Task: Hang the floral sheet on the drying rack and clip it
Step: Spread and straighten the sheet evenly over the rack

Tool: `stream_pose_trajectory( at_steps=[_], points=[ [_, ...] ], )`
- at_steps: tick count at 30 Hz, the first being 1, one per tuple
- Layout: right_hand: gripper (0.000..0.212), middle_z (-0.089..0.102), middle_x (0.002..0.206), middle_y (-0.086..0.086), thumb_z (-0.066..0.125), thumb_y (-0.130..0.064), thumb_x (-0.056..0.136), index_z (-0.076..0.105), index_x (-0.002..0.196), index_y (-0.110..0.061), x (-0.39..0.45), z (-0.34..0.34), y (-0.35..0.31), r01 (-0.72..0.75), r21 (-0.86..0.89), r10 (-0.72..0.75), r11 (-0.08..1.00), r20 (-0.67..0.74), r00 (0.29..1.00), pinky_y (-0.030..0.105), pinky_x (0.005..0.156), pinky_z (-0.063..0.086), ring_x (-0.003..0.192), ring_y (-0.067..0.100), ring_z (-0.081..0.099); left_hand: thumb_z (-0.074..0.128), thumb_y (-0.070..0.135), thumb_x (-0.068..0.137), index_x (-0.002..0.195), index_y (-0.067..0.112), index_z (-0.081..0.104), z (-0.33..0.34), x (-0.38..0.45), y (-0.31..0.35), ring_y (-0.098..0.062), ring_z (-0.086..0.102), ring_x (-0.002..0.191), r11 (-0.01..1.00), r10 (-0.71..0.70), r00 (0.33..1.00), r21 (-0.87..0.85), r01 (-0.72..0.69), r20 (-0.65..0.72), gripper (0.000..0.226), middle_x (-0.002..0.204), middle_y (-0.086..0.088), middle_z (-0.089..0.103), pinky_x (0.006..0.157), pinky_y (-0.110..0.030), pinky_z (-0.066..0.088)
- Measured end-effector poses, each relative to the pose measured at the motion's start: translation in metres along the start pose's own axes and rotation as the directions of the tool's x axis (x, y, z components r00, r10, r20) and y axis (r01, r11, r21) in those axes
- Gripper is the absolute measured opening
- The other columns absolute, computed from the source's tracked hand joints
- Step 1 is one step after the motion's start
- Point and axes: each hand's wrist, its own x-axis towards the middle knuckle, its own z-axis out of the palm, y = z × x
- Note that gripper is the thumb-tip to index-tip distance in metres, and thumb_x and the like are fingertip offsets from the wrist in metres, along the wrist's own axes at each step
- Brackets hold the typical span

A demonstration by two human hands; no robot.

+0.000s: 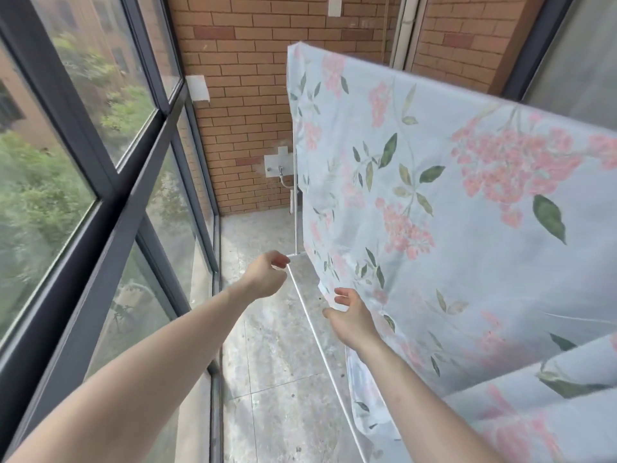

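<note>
One floral sheet (434,202) is seen draped over one white drying rack (295,208). Two bare hands are counted, a left hand (267,275) and a right hand (350,315). No clips are visible.

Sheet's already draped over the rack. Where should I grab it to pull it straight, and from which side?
Judging from this view, take the floral sheet at its loose lower left corner, just ahead of the right hand. Come from the window side, pinching the edge between thumb and fingers. That corner hangs free and crumpled beside the rack's white bar, while the top edge looks already supported. The left hand holds nothing.
</note>
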Motion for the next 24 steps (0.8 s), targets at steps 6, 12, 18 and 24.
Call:
stream_pose_trajectory(
  at_steps=[6,12,18,24],
  points=[
    [0.052,0.057,0.131,-0.008,0.068,-0.028,0.087,0.050,0.136,-0.030,0.080,0.007,-0.027,-0.042,0.092,0.046,0.995,-0.037,0.998,0.047,0.102,0.054,0.114,0.018,0.063,0.056,0.002,0.092,0.126,0.017,0.065,-0.017,0.078,0.017,-0.018,0.065,0.105,0.998,0.054,0.998,-0.032,-0.054,-0.013,0.039,0.123,0.004,0.064,0.063,-0.020,0.051],
    [0.055,0.058,0.130,-0.009,0.066,-0.034,0.089,0.049,0.141,-0.029,0.181,0.013,-0.067,-0.026,0.181,0.033,0.983,-0.037,0.999,0.047,0.101,0.055,0.113,0.017,0.064,0.059,0.001,0.092,0.126,0.019,0.064,-0.047,0.178,0.033,-0.018,0.065,0.106,0.998,0.064,0.998,-0.021,-0.064,-0.031,0.039,0.125,0.002,0.064,0.073,-0.025,0.054],
    [0.046,0.057,0.133,-0.013,0.066,-0.035,0.094,0.049,0.137,-0.034,0.229,0.006,-0.118,0.082,0.122,-0.075,0.989,-0.063,0.995,0.042,0.101,0.054,0.111,0.017,0.065,0.061,0.004,0.094,0.129,0.018,0.064,-0.074,0.233,0.049,-0.010,0.065,0.100,0.994,0.100,0.991,-0.030,-0.103,-0.086,0.038,0.125,0.006,0.063,0.057,-0.014,0.053],
    [0.048,0.055,0.135,-0.016,0.065,-0.030,0.095,0.050,0.141,-0.032,0.291,0.007,-0.203,0.274,-0.041,-0.276,0.961,-0.061,0.959,0.020,0.080,0.049,0.096,-0.005,0.063,0.064,0.009,0.092,0.128,0.021,0.064,-0.117,0.329,0.066,-0.015,0.064,0.111,0.989,0.146,0.984,0.026,-0.144,-0.107,0.039,0.124,0.007,0.066,0.088,-0.028,0.051]
  ],
)
